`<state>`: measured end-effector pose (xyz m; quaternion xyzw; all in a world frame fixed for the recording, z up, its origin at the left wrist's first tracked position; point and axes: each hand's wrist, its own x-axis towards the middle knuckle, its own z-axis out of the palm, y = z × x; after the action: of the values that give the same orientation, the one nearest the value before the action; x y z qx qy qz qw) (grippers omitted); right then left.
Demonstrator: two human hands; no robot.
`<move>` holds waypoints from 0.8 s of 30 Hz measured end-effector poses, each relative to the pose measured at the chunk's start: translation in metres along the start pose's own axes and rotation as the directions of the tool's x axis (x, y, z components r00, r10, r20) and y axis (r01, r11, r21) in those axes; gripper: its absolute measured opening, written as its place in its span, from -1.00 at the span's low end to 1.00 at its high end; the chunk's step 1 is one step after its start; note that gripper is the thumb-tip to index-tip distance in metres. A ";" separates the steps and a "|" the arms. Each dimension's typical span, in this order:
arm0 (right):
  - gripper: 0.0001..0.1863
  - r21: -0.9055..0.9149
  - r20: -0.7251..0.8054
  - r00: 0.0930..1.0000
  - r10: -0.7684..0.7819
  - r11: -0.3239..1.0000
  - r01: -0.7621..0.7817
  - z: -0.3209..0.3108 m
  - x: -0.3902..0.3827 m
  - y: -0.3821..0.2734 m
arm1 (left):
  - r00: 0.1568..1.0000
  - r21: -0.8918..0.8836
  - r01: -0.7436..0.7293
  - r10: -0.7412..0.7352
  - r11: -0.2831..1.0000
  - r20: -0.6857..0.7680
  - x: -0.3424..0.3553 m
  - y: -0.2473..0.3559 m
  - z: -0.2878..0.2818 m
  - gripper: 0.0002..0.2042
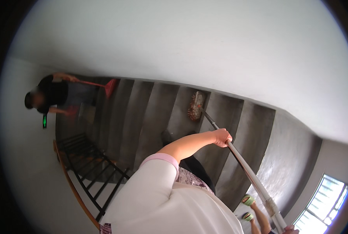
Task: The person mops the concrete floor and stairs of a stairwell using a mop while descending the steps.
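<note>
My left hand (222, 137) is wrapped around the middle of a long-handled scrub brush's pole (249, 171). At the lower right edge my right hand (290, 229) closes on the upper end of the same pole; part of that hand is cut off by the frame. The brush head (195, 106), dirty and pale with reddish bristles, rests on a grey stair step (177, 104) close to the white wall. My dark trouser leg and shoe show on the steps below my left arm.
At the far left a person in dark clothes holds a red broom (110, 88) and a red dustpan (71, 112). A black railing with a wooden handrail (69, 171) runs along the stairs. Green slippers (249, 200) on another person's feet and a bright window (323, 204) are lower right.
</note>
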<state>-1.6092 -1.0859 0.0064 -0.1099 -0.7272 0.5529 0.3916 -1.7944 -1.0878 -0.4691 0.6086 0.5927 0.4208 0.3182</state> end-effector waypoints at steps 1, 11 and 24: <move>-0.80 -0.028 -0.004 1.000 0.007 1.000 -0.007 0.007 0.002 0.005 | 0.997 -0.032 0.070 -0.072 0.997 -0.042 -0.004 -0.009 -0.001 -0.85; -0.78 0.126 0.175 0.973 0.152 0.976 -0.175 0.028 0.012 0.033 | 0.895 0.102 0.388 -0.348 0.916 -0.280 -0.098 -0.036 -0.050 -0.83; -0.72 0.119 0.735 0.668 0.121 0.945 -0.303 0.166 0.054 0.096 | 0.569 -0.095 0.350 -0.292 0.932 -0.769 -0.170 -0.046 -0.065 -0.73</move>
<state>-1.7863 -1.1377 -0.0682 0.0767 -0.7343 0.6742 0.0187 -1.8628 -1.2591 -0.5040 0.2620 0.7853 0.5546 0.0839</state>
